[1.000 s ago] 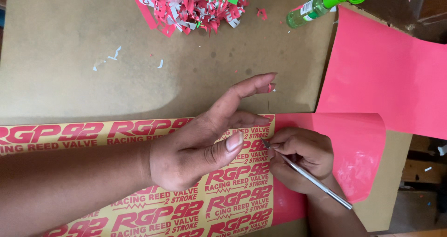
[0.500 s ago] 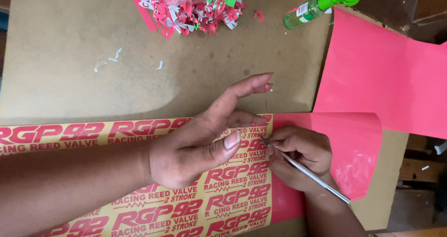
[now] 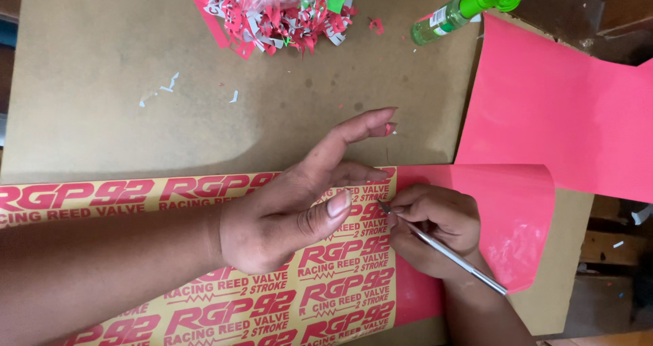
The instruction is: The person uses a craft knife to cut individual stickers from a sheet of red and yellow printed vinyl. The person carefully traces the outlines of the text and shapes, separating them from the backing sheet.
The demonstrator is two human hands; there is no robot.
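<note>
Sticker sheet, yellow with red letters, lies across the lower frame on brown board. Left hand presses it, fingers spread open; right hand pinches a thin metal tool, tip at the sheet's right edge. Green-capped bottle lies upper right, contents unclear.

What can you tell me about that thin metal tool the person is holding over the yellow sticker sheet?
The thin metal tool is a slim, silvery, pen-like rod that looks like steel. The right hand grips it near the front like a pencil; its long handle slants back past the wrist toward the lower right. Its fine tip points up-left and meets the yellow sticker sheet with red lettering, close to that sheet's right edge. The left hand rests on the sheet beside the tip, thumb close by. Whether the tip carries a blade is too small to tell.
</note>
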